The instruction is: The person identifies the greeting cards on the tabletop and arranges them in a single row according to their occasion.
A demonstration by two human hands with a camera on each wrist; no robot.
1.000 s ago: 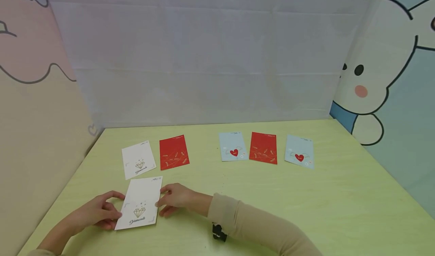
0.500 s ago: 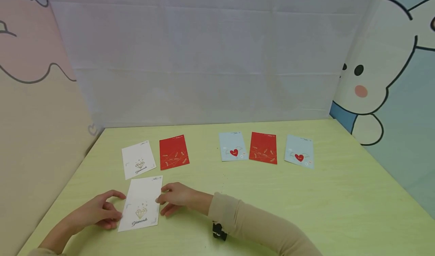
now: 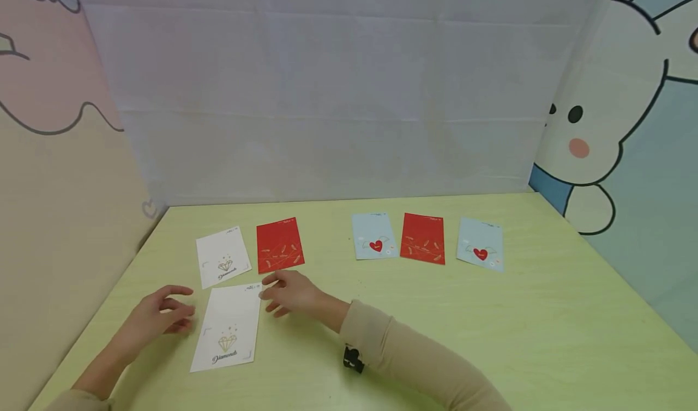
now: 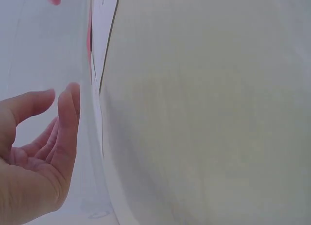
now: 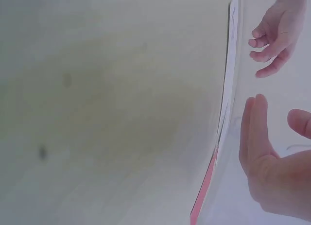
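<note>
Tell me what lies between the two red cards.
The head view shows one blue card there: bare table separates it from the left red card, while the right red card sits close beside it.

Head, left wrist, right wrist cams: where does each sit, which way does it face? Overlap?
Head: on the person's head, facing forward and down at table, cards and white backdrop; left hand, right hand and sleeves show.
Left wrist: on that wrist, looking past the left hand; table fills frame right, a bit of right hand at top left.
Right wrist: on that wrist, looking past the right hand; table fills frame left, left hand at top right.
Wrist views share: both hands, table, edge-on cards.
</note>
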